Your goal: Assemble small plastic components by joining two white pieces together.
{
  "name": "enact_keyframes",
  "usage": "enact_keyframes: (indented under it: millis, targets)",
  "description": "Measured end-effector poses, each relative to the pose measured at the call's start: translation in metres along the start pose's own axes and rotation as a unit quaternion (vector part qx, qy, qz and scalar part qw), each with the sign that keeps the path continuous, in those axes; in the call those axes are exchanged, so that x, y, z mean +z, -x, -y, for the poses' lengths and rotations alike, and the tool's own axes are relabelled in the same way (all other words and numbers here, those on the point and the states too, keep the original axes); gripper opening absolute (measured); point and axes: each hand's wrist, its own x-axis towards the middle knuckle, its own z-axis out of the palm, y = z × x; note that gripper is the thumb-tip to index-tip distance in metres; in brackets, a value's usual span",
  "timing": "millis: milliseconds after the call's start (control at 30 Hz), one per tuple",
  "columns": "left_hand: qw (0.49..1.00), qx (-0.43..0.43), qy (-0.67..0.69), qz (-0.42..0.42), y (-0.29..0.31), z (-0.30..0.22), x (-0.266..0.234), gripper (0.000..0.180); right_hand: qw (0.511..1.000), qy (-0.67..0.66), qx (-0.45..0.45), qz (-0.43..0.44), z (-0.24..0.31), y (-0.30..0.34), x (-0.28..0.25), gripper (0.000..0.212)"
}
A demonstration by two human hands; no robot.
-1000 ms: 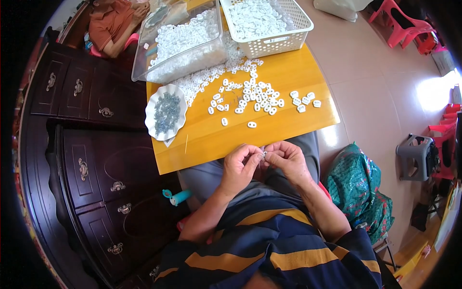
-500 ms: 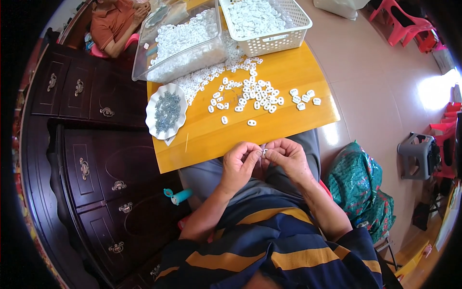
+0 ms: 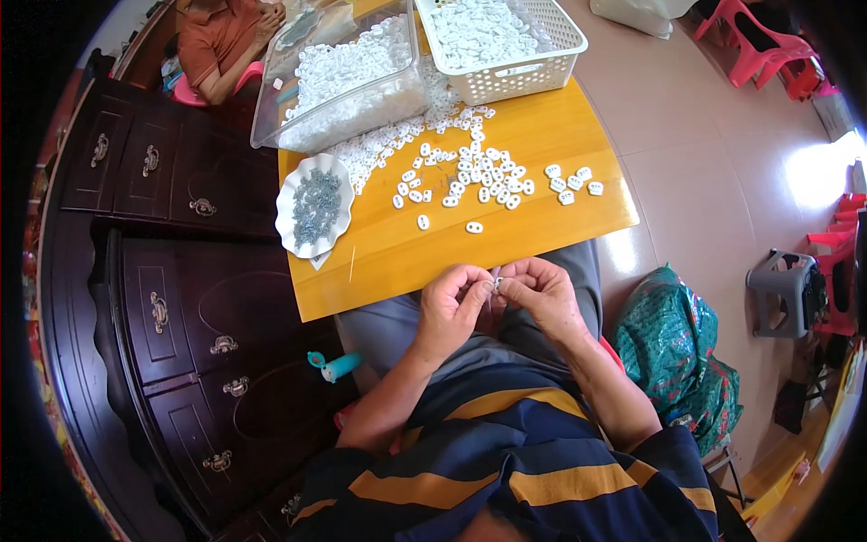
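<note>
White shows where the two hands meet: a small piece (image 3: 497, 284), mostly hidden by fingertips. The left hand (image 3: 454, 298) pinches it between thumb and forefinger; the right hand (image 3: 542, 296) grips it from the other side – presumably because something so small needs steadying from both. They meet over the lap, just off the near edge of the table (image 3: 406, 264), perhaps to bring it close to the eyes. Finer detail at the fingertips is too small to tell.

Past the edge lie two lone tabs (image 3: 474, 228), then a loose spread (image 3: 492, 172) of more, likely left there for easy reach. Off to the right sits a small group (image 3: 571, 182), well apart – probably so it does not mix with the rest. On the left, a bowl (image 3: 285, 217) holds dark bits (image 3: 316, 203); its raised, wavy rim likely stops them scattering. Farther out, a tub (image 3: 267, 126) and a basket (image 3: 515, 88) stand side by side, heaped with white pieces, their walls containing the bulk.
</note>
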Motion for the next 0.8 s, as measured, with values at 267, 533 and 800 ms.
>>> enact_keyframes:
  millis: [267, 533, 800]
  targets:
    - [1.000, -0.005, 0.022, 0.003, -0.001, 0.002, 0.003, 0.010, 1.000, -0.006, -0.002, -0.009, 0.003, 0.002, 0.001, 0.008]
    - [0.993, 0.073, -0.093, -0.028, -0.006, 0.001, 0.007, 0.004, 1.000, 0.003, -0.006, -0.018, 0.000, 0.000, -0.001, 0.008]
    - [0.987, 0.086, -0.133, -0.039, -0.009, -0.002, 0.011, 0.005, 0.999, 0.003, 0.004, -0.037, 0.000, -0.001, 0.001, 0.006]
